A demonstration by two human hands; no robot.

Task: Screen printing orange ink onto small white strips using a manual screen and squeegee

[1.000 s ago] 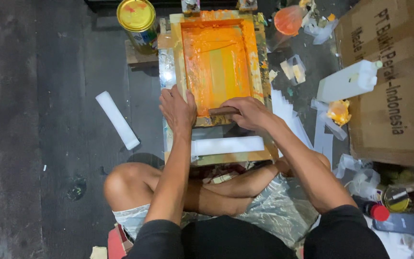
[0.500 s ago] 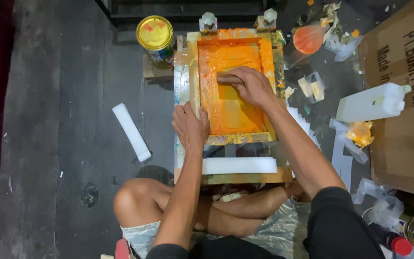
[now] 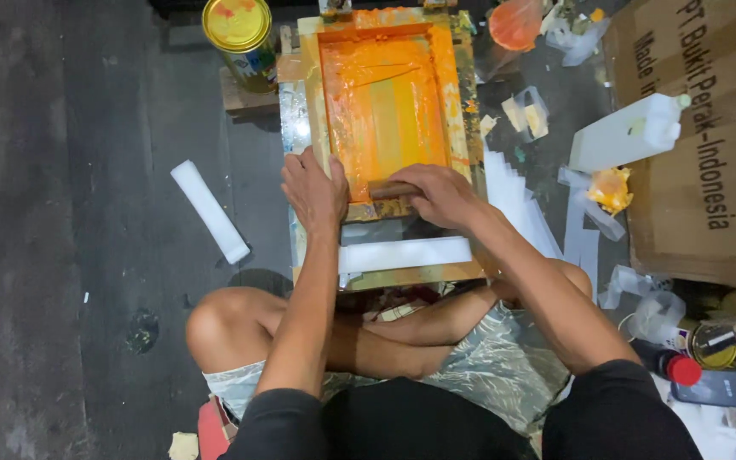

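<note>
Head view, only one. Person sat cross-legged on a dark floor (image 3: pixel 70 255), a wooden screen-printing frame (image 3: pixel 385 102) lying flat in front of the knees.

Right hand (image 3: pixel 440 194) was closed around a squeegee (image 3: pixel 389 189), fingers wrapped over its near-right end. The squeegee sat at the near edge of the orange ink area, blade across the mesh. Left hand (image 3: pixel 315 189) lay palm-down, fingers spread, pressing the near-left rail of the frame; it gripped nothing, just touched.

Progress, as a judgement: ink (image 3: pixel 385 111) already covered most of the mesh, with paler streaks running far to near through the middle, so a stroke looked complete, squeegee at the near end of its run. Frame was not lifted; whatever lay under it was hidden.

A white strip (image 3: pixel 406 254) lay just near of the hands on the frame base. Squeegee was inside the right grip, touching the mesh, just right of the left hand.

Around: yellow-lidded can (image 3: pixel 240 34) far left, white roll (image 3: pixel 209 211) on the floor left, white plastic jug (image 3: pixel 628 132) and cardboard box (image 3: pixel 709 145) right, red-capped bottle (image 3: pixel 670 366) near right.
</note>
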